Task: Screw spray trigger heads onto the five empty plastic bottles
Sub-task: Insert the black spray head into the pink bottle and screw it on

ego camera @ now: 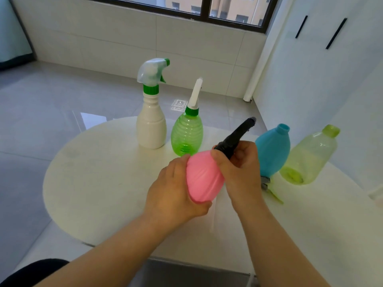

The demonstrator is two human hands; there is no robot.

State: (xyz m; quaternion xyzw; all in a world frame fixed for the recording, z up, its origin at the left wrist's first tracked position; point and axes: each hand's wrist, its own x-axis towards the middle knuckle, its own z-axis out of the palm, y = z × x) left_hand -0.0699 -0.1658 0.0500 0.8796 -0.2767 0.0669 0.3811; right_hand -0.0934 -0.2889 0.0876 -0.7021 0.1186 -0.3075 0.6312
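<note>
The left hand (172, 193) grips the pink bottle (204, 179) with fingers and thumb curled round its lower body and holds it tilted above the near middle of the table (93, 172). The pink bottle is opaque, egg-shaped plastic with shallow ribs along its length. The right hand (240, 168) closes round the base of the black spray head (236, 137), which sits at the neck of the pink bottle; its long, matte black nozzle points up and to the far right. The table is round, white and smooth. At its far side stands the white bottle (151, 125), glossy and opaque with a ringed neck, fitted with a translucent trigger head (153, 70) that has a green collar and a green tip. Just to its right stands the green bottle (187, 135), see-through and ribbed, carrying a green collar and a long white nozzle (195, 94). To the right of the hands stands the blue bottle (272, 150), opaque and egg-shaped, its neck open. Farther right is the yellow-green bottle (310, 156), see-through with a lime neck. A loose spray head (269, 187) lies on the table at the foot of the blue bottle.
</note>
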